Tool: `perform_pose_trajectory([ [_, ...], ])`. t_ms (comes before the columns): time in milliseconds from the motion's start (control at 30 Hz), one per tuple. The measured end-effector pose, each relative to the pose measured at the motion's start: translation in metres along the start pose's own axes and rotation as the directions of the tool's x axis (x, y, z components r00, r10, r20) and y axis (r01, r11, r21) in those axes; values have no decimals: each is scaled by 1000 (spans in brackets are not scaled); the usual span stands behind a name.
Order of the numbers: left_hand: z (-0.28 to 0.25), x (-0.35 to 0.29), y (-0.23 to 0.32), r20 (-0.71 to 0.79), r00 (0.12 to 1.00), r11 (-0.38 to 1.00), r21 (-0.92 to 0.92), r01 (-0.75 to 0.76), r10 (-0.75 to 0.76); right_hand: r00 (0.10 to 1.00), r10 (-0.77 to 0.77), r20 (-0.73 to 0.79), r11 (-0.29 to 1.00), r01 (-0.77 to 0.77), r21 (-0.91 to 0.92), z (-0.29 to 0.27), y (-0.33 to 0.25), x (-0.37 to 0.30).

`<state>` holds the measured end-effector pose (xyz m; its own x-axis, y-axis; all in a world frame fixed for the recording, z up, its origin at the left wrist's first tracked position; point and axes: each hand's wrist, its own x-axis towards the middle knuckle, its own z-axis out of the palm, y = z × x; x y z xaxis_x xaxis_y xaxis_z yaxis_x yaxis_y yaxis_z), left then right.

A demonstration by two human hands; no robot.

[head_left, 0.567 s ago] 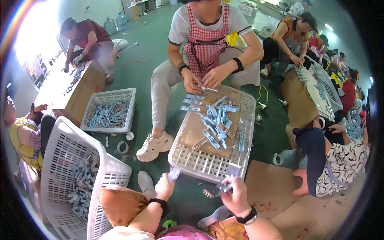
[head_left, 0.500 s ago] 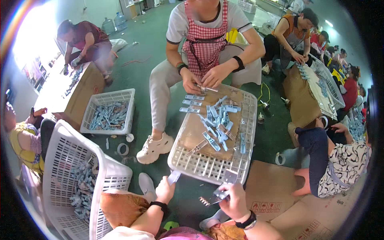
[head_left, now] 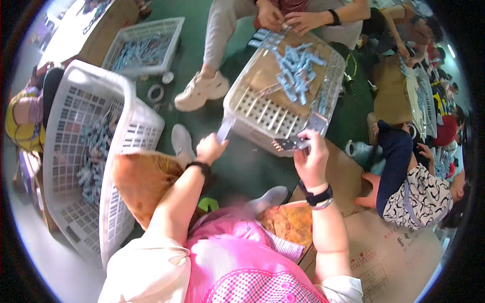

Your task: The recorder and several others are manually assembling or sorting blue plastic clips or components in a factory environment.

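My left hand (head_left: 209, 147) pinches a small clear packet (head_left: 225, 129) at the near corner of the white crate (head_left: 262, 113). My right hand (head_left: 311, 157), fingers closed, holds a metal clip part (head_left: 291, 145) beside another packet (head_left: 317, 122).

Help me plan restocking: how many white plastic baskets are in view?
3. A large basket stands at the person's left, a shallow basket farther off at upper left, and an upturned basket by both hands. Others may be hidden.
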<state>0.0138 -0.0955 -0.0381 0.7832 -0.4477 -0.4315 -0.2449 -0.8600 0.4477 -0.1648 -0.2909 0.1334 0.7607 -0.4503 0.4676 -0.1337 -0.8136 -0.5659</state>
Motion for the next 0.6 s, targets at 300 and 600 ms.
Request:
perform_pose_trajectory([
  [300, 30, -6, 2, -198, 976, 878, -445, -174, 92, 993, 48, 103, 997, -42, -62, 11, -12, -27],
  [600, -15, -42, -12, -228, 968, 955, -250, -161, 104, 994, 6, 111, 997, 3, -78, 19, -3, -22],
])
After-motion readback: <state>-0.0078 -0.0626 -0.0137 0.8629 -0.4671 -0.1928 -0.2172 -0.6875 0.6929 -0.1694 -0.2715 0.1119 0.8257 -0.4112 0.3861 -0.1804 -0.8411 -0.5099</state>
